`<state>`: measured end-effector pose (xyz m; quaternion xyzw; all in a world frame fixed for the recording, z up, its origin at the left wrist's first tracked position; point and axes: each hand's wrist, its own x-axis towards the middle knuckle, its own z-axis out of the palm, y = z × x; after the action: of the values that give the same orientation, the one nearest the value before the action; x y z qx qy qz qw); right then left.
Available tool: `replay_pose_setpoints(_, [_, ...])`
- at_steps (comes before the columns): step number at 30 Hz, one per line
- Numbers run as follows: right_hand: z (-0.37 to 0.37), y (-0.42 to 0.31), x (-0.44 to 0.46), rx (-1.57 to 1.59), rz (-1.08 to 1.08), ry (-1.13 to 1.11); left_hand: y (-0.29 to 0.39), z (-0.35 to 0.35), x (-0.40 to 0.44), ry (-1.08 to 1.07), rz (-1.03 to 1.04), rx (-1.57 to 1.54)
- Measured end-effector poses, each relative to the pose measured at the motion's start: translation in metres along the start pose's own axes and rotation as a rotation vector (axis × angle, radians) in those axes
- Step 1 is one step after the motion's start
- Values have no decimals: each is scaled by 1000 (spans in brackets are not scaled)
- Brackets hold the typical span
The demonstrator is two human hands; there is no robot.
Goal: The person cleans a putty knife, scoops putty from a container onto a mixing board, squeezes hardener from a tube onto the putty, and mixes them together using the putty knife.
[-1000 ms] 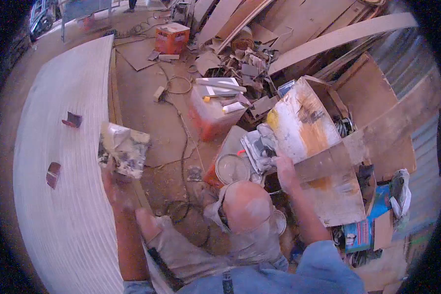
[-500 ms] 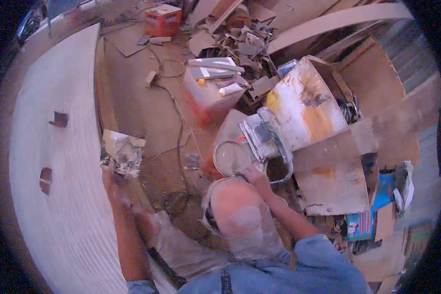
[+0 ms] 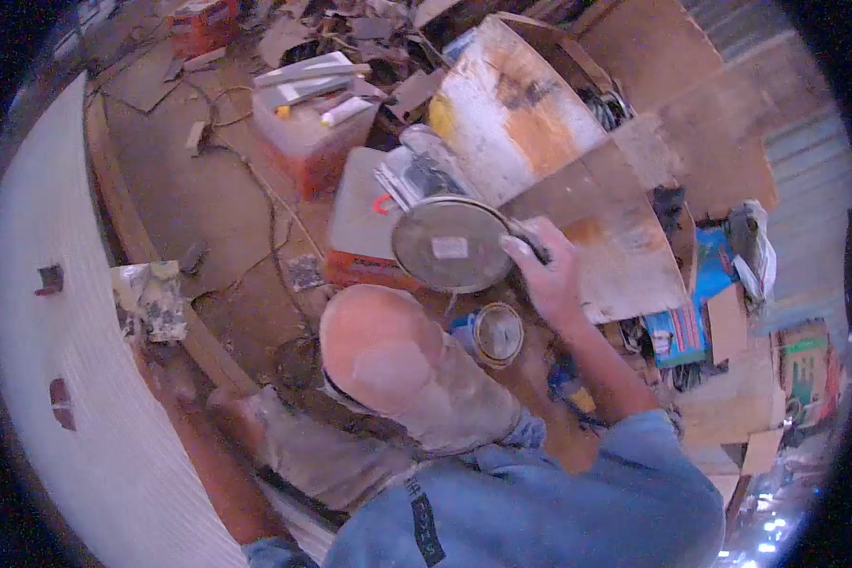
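Observation:
My right hand (image 3: pixel 547 270) is closed on the edge of a round grey lid (image 3: pixel 459 248) with a small pale label. A dark piece shows between its thumb and fingers; I cannot make out what it is. Below the lid stands an open blue tin (image 3: pixel 498 334). At the left, my left hand (image 3: pixel 156 360), partly blurred, grips a square sheet smeared with pale filler (image 3: pixel 151 301). It is held over the edge of a long white ribbed panel (image 3: pixel 52 331). That panel has two small dark cut-outs.
My bent knee (image 3: pixel 379 346) lies between both hands. Behind the lid are a lidded box (image 3: pixel 355 213) bearing a power tool (image 3: pixel 431 170) and a red-and-white tub (image 3: pixel 303 151). Cardboard pieces (image 3: pixel 587 227) stand to the right. A cable (image 3: pixel 265 194) crosses the floor near scrap.
My right hand has lifted the lid and tipped it so its labelled face shows. The open tin has come into view. The whole view has shifted; my left hand still holds the smeared sheet.

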<state>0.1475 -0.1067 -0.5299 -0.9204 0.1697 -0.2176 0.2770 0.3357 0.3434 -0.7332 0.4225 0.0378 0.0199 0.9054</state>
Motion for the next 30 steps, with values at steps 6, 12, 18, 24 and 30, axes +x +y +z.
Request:
replay_pose_setpoints(6, [-37, 130, -128, 162, 782, 103, 29, 35, -22, -311, 223, 104])
replay_pose_setpoints(12, [40, 319, -257, 532, 1214, 494, 13, -5, 0, -37, -1, -17])
replay_pose_setpoints(18, [73, 354, -293, 173, 1271, 364, 10, -8, 2, -13, -36, -8])
replay_pose_setpoints(24, [90, 381, -286, -368, 1032, 140, 7, -10, 4, 2, -66, -23])
replay_pose_setpoints(30, [89, 317, -241, -632, 725, 157, 6, -1, 2, 120, -68, -37])
